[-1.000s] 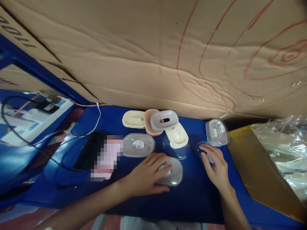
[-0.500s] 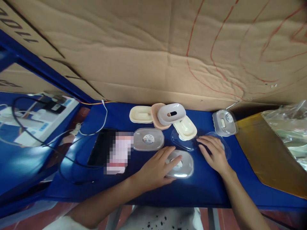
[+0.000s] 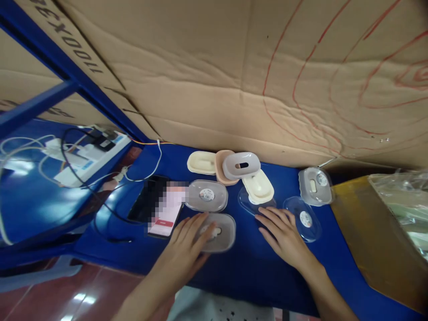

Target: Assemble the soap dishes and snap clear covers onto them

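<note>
My left hand (image 3: 189, 243) grips the left side of a grey soap box with a clear lid (image 3: 224, 236), its thumb lying across the lid over a round sticker. Fingers spread, my right hand (image 3: 281, 229) has its fingertips at the near edge of a clear oval lid (image 3: 246, 203); whether they press on it I cannot tell. A cream soap dish (image 3: 261, 187) lies partly over that lid. Another clear lid with a round label (image 3: 305, 220) lies right of my right hand. Beyond my left hand sits a second grey lidded box (image 3: 209, 196).
Behind are another cream dish (image 3: 202, 161), a peach dish (image 3: 220, 167) and a grey slotted tray (image 3: 241, 164). A lidded box (image 3: 316, 185) stands at right by a brown carton (image 3: 368, 232). A phone (image 3: 165, 218), cables and a power strip (image 3: 90, 160) are left.
My left hand has shifted the grey lidded box leftward, beneath the other grey box. My right hand has moved left and nearer me, uncovering the labelled clear lid. The view has turned slightly.
</note>
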A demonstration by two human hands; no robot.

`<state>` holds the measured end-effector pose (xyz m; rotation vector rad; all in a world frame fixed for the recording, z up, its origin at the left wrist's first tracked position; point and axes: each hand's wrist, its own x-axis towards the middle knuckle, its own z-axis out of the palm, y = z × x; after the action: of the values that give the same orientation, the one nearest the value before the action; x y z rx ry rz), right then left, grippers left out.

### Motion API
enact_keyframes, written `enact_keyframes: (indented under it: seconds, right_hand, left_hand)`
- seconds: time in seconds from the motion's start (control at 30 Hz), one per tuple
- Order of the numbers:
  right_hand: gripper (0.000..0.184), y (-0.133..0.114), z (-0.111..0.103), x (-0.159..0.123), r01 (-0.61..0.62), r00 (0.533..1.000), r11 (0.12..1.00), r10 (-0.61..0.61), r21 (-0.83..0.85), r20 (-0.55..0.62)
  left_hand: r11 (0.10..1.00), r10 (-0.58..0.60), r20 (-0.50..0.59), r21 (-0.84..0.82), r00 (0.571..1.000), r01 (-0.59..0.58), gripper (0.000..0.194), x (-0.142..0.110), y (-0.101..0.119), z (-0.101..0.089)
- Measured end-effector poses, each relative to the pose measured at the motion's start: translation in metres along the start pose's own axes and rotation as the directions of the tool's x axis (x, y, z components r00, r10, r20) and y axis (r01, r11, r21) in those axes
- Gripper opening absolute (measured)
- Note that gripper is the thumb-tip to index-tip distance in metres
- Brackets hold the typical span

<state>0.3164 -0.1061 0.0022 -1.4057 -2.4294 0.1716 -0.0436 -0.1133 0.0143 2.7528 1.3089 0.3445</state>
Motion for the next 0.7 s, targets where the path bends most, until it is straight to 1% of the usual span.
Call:
enact_keyframes:
  seconds: [0.07,0.13,0.23,0.27,0.33,0.4,0.43,0.53,0.6,0.63,0.7]
  right_hand:
    - [0.034,0.001,-0.003,-0.002,-0.022,1.0,1.0,0.022,0.002,-0.011]
    - [0.034,0.002,-0.009,-0.002,-0.035,0.998,0.999,0.035,0.006,-0.047]
    - [0.033,0.002,-0.017,0.005,-0.047,0.989,0.999,0.044,-0.024,-0.142]
    - [0.033,0.002,-0.019,0.01,-0.053,0.985,0.998,0.045,-0.046,-0.165]
    - [0.034,0.003,-0.02,0.024,-0.069,0.983,0.993,0.052,-0.094,-0.174]
    - [0.038,0.007,-0.017,0.042,-0.08,0.988,0.988,0.06,-0.134,-0.145]
    - [0.038,0.009,-0.015,0.051,-0.082,0.99,0.986,0.063,-0.146,-0.13]
    - [0.028,0.015,-0.01,0.069,-0.08,0.991,0.986,0.062,-0.146,-0.123]
    - [0.027,0.013,-0.013,0.068,-0.082,0.987,0.988,0.061,-0.134,-0.151]
    - [0.027,0.01,-0.017,0.062,-0.081,0.984,0.988,0.059,-0.128,-0.168]
    - [0.023,0.0,-0.029,0.04,-0.073,0.98,0.992,0.052,-0.108,-0.19]
  left_hand:
    - [1.0,-0.021,-0.021,0.01,1.0,0.022,0.068,0.0,-0.005,-0.001]
    - [0.999,-0.037,-0.039,0.001,0.999,0.037,0.062,0.001,-0.002,-0.002]
    - [0.999,-0.036,-0.109,-0.044,0.993,0.031,0.056,0.006,0.018,-0.004]
    - [0.998,-0.006,-0.134,-0.06,0.991,-0.002,0.054,0.008,0.027,-0.004]
    - [0.988,0.113,-0.137,-0.086,0.984,-0.126,0.055,0.011,0.047,-0.004]
    - [0.955,0.248,-0.13,-0.134,0.96,-0.265,0.055,0.014,0.064,-0.003]
    - [0.933,0.298,-0.134,-0.167,0.945,-0.318,0.053,0.016,0.071,-0.001]
    - [0.881,0.36,-0.161,-0.266,0.919,-0.391,0.045,0.023,0.084,0.004]
    - [0.862,0.359,-0.185,-0.309,0.915,-0.401,0.042,0.029,0.088,0.005]
    - [0.856,0.35,-0.205,-0.327,0.914,-0.401,0.041,0.032,0.089,0.004]
    - [0.846,0.307,-0.257,-0.367,0.916,-0.386,0.038,0.037,0.088,0.001]
